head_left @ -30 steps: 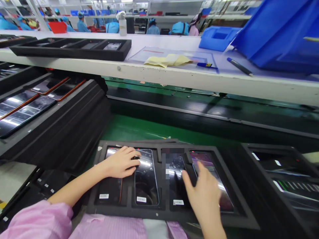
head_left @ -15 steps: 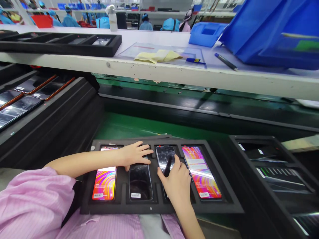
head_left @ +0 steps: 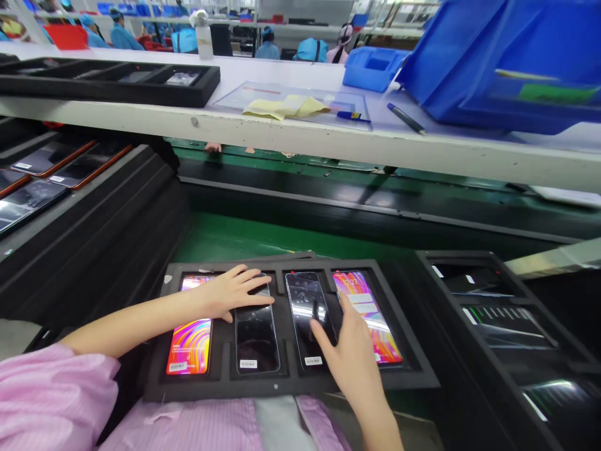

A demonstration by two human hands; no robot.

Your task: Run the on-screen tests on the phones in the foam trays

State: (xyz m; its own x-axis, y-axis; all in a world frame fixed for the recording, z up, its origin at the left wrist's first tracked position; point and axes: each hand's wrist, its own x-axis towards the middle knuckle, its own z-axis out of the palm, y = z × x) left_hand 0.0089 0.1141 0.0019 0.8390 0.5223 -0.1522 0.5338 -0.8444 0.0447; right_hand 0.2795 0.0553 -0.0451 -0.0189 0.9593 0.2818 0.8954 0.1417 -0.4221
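Observation:
A black foam tray (head_left: 220, 383) lies in front of me with several smartphones in its slots. My left hand (head_left: 237, 291) spreads its fingers over the upper end of the dark-screened second phone (head_left: 257, 341). Beneath my left wrist, the leftmost phone (head_left: 191, 341) shows a bright swirling pattern. My right hand (head_left: 352, 338) has thumb and index finger apart, between the dark third phone (head_left: 305, 300) and the lit rightmost phone (head_left: 369, 316). Its thumb is over the third phone; whether it touches the glass I cannot tell. The other right fingers are partly hidden.
Another phone tray (head_left: 509, 300) stands at the right, and stacked black trays (head_left: 126, 207) hold phones at the left. Across the front runs a white shelf (head_left: 263, 125) with a blue bin (head_left: 469, 81), a pen (head_left: 406, 119) and yellow paper (head_left: 286, 106). People in blue work beyond.
My right hand has moved off the third phone's upper part toward the rightmost phone, uncovering more of the third. My left hand stays over the second phone. Another person's fingers appear under the shelf.

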